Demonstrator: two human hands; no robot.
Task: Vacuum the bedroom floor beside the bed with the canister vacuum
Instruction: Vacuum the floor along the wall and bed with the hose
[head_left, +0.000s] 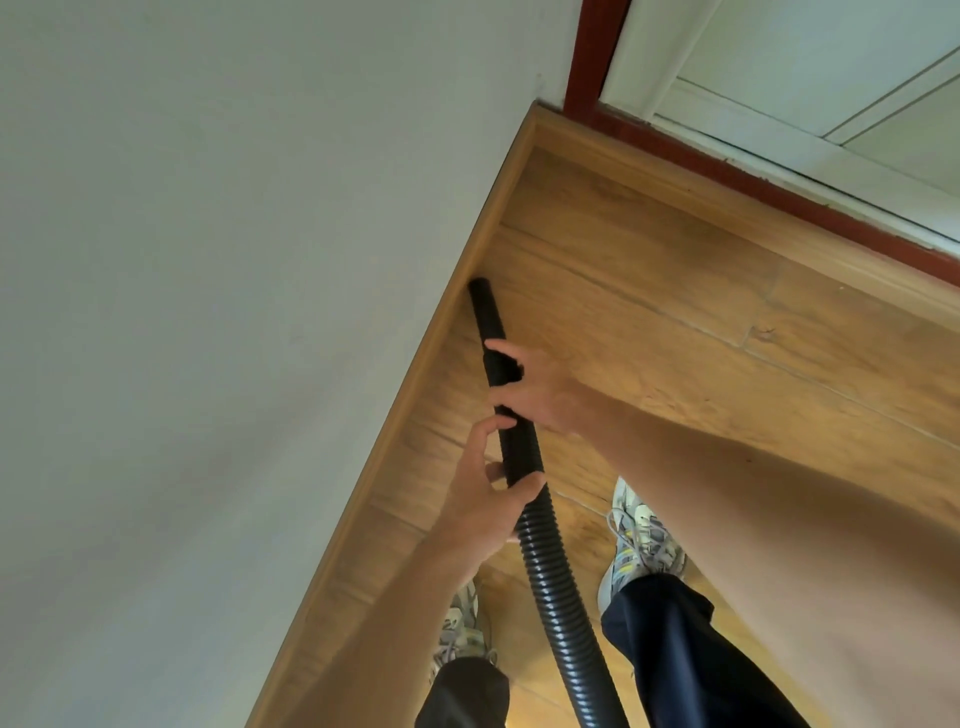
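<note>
A black vacuum hose (550, 582) with ribbed body runs up from the bottom of the view to a smooth black nozzle tube (485, 312). The tube's tip touches the wooden floor (649, 270) right at the skirting board. My right hand (530, 387) grips the tube where it joins the hose. My left hand (488, 493) holds the ribbed hose just below it. The canister and the bed are out of view.
A grey wall (234, 260) with a wooden skirting board (441, 364) runs along the left. A red door frame (779, 192) and white door (779, 67) close the far corner. My two feet in light sneakers (636, 540) stand on the floor beneath the hose.
</note>
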